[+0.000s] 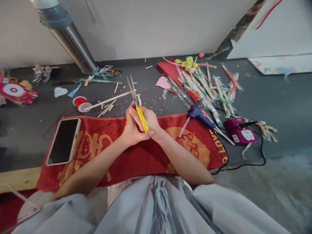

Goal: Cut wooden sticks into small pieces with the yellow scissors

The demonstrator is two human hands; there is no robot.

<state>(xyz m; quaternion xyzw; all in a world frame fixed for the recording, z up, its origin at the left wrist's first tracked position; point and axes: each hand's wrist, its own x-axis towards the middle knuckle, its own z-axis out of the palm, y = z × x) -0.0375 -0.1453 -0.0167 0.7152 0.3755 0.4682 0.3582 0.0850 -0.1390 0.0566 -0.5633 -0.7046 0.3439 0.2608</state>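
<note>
A pair of scissors (141,119) with yellow handles points away from me over the near side of the grey surface. Both hands are closed around its handles, my left hand (131,127) on one side and my right hand (149,118) on the other, thumbs overlapping. The blades stand slightly apart. A long thin wooden stick (110,99) has its right end at the blades, while its left end lies over a spool of red thread (80,103). Short cut stick pieces (107,109) and pale crumbs lie around the blades.
Wrapped chopsticks (202,87) are heaped at the right beside a blue glue gun (201,117) and a purple power block (240,130) with a black cord. A phone (63,141) lies on the red towel (146,156). A steel flask (75,45) stands at the back left.
</note>
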